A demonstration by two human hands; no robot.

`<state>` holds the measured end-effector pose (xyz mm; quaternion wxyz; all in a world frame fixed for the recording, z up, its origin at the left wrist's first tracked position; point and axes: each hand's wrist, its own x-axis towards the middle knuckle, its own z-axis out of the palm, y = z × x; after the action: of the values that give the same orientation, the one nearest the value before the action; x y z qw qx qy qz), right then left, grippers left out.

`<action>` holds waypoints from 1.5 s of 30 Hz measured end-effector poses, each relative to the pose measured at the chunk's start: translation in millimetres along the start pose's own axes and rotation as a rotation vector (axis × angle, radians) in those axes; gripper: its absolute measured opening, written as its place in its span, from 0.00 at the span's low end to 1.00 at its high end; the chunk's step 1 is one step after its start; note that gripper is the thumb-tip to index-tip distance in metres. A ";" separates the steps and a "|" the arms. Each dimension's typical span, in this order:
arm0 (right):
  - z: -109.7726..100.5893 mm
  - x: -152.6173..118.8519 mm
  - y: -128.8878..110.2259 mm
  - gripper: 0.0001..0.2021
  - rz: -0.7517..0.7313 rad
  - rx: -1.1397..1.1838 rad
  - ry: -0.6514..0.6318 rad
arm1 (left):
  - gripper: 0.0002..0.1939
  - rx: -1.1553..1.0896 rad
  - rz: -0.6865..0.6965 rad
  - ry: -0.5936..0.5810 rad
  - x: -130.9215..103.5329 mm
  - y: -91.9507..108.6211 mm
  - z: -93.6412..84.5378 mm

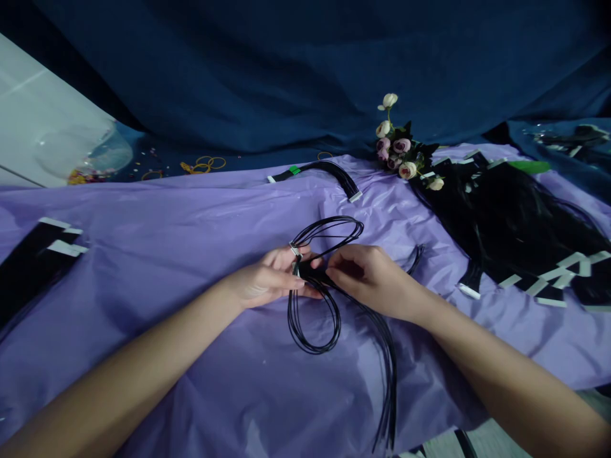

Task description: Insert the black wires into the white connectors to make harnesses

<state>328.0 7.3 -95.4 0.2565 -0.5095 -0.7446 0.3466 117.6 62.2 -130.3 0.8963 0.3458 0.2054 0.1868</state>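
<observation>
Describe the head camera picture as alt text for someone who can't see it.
A left hand holds a looped bundle of thin black wires while the right hand pinches at its strands, above a purple plastic sheet. Beyond lies a short black cable with green tape; flowers and piled black cables sit rightward.

The artificial flower sprig (401, 145) mixes cream and mauve-pink blooms with dark green leaves. Nearer than it, the looped wires (312, 270) are black with white connectors (296, 250). Left of it, a black ribbon cable (330, 166) wears a bright green band (294, 170). Behind it hangs plain navy cloth (267, 70); before it, solid purple sheeting (167, 248).
</observation>
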 end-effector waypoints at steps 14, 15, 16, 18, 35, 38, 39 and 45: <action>-2.4 -7.0 -5.5 0.10 -0.141 -0.592 0.192 | 0.22 0.013 -0.005 0.024 0.0 -1.5 0.8; -3.6 -7.1 -5.4 0.10 -0.152 -0.620 0.191 | 0.22 0.017 -0.003 0.023 0.0 -1.5 1.0; -4.8 -7.0 -4.7 0.10 -0.160 -0.640 0.186 | 0.22 0.023 -0.001 0.020 0.0 -1.5 1.3; -6.9 -6.3 -2.2 0.09 -0.184 -0.644 0.151 | 0.20 0.036 0.007 0.010 0.3 -1.4 1.8; -8.1 -5.4 2.3 0.09 -0.149 -0.303 -0.108 | 0.19 0.084 0.018 0.026 1.0 -2.3 2.6; -7.9 -4.6 2.4 0.08 -0.096 -0.248 -0.120 | 0.19 0.092 0.015 0.025 0.3 -2.0 3.2; -7.4 -4.4 2.3 0.07 -0.077 -0.238 -0.122 | 0.19 0.096 0.017 0.023 0.1 -1.9 3.6; 2.9 -3.3 -1.3 0.07 -0.020 -0.295 -0.065 | 0.20 0.097 0.019 0.010 0.5 -2.5 2.9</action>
<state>326.2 3.2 -96.3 0.1583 -0.5227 -0.8005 0.2470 120.0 59.2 -130.2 0.8756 0.3899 0.2154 0.1869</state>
